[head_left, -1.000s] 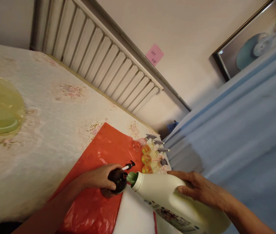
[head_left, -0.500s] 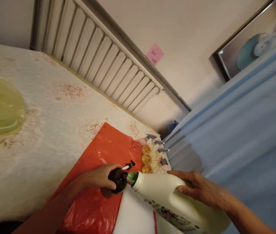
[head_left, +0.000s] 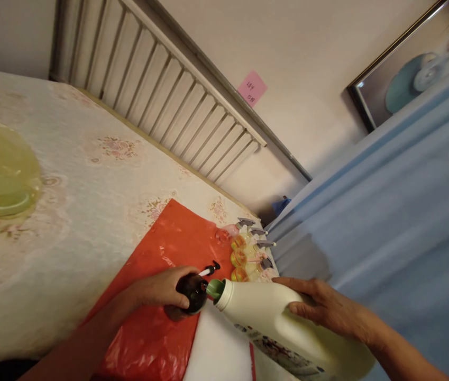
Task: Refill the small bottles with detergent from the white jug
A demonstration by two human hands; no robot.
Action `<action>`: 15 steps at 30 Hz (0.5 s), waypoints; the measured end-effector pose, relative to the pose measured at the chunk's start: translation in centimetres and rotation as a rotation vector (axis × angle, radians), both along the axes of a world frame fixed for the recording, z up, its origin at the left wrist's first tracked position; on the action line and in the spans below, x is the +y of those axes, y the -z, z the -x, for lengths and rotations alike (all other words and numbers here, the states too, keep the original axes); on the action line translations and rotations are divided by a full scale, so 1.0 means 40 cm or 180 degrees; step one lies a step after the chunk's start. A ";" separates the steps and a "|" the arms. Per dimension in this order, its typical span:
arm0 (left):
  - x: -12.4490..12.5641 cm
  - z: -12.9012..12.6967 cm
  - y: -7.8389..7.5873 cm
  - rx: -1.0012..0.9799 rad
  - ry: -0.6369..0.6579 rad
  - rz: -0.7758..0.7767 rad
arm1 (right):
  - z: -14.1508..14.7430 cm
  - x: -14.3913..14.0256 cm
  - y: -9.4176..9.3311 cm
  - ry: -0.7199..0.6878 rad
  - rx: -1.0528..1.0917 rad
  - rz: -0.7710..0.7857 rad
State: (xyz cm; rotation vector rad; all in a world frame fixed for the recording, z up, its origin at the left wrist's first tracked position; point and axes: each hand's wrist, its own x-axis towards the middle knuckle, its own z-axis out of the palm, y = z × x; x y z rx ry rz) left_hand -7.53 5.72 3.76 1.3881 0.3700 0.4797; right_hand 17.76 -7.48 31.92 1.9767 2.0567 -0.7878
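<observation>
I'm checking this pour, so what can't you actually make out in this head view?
- Liquid flow: where the white jug's green spout meets the dark bottle, no stream can be made out.
- Dark bottle: the left hand covers much of it.
- Jug base and label: cut off by the bottom edge.
- Pink note's writing: too small.

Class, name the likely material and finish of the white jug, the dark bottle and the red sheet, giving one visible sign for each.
White jug: probably opaque plastic, smooth and matte, with a moulded neck. Dark bottle: glossy, shows a highlight; glass or plastic, cannot tell. Red sheet: thin plastic film, crinkled and shiny.
</observation>
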 end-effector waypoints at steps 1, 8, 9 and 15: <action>0.000 0.001 0.000 0.0000 -0.0020 -0.0022 | -0.001 0.000 0.000 -0.0007 -0.0005 -0.0006; 0.003 -0.001 0.001 -0.0092 0.0060 0.0046 | -0.007 0.001 0.002 0.0002 -0.0019 0.0026; 0.002 -0.001 0.001 -0.0095 0.0055 0.0049 | -0.006 0.001 0.002 0.0001 -0.0020 0.0018; -0.001 -0.003 0.000 -0.0087 0.0071 0.0100 | 0.001 0.001 0.001 0.0015 0.0036 0.0058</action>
